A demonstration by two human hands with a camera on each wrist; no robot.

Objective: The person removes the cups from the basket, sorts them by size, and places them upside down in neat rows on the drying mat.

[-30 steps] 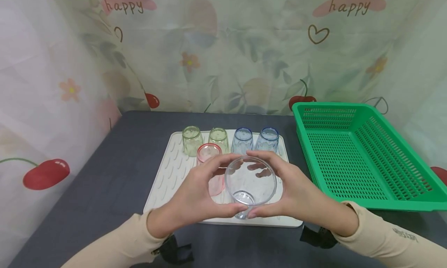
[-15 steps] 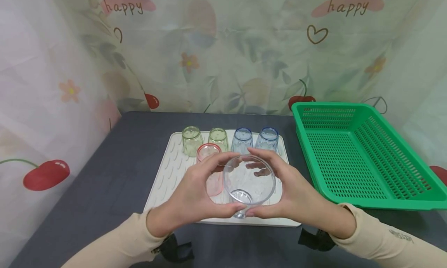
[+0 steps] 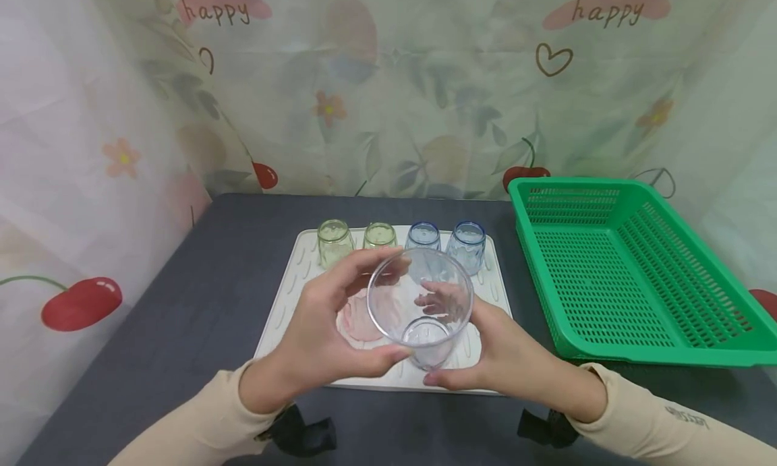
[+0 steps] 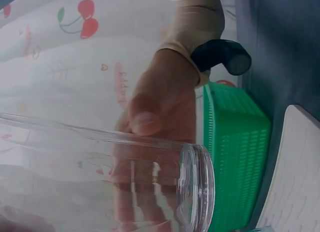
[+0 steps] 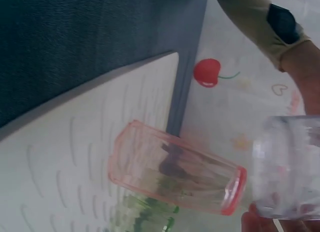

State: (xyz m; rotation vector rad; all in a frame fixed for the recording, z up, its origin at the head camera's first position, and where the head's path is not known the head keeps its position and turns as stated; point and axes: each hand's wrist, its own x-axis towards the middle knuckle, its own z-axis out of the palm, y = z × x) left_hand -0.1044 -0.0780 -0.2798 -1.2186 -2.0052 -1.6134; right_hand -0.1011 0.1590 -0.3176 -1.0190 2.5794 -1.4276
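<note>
A clear cup (image 3: 419, 294) is held above the white tray, its wide mouth tilted up toward the head camera. My left hand (image 3: 318, 324) grips it near the rim, thumb in front and fingers behind. Lower down, my right hand (image 3: 506, 344) holds the other side, its thumb by the base. The right wrist view catches the cup's thick base (image 5: 280, 167). Past it, a pink glass (image 5: 175, 172) with a red base stands mouth down on the tray; the left hand and cup partly cover this glass in the head view.
Two green glasses (image 3: 334, 243) and two blue glasses (image 3: 466, 249) line the back of the white ridged tray (image 3: 276, 334). A green slotted basket (image 3: 613, 294) stands to the right on the dark table (image 3: 182, 331). Patterned cloth (image 3: 394, 108) hangs behind.
The cup has risen and shifted slightly left. My left hand has moved up and left with it, and the right hand now sits lower on the cup, nearer its base.
</note>
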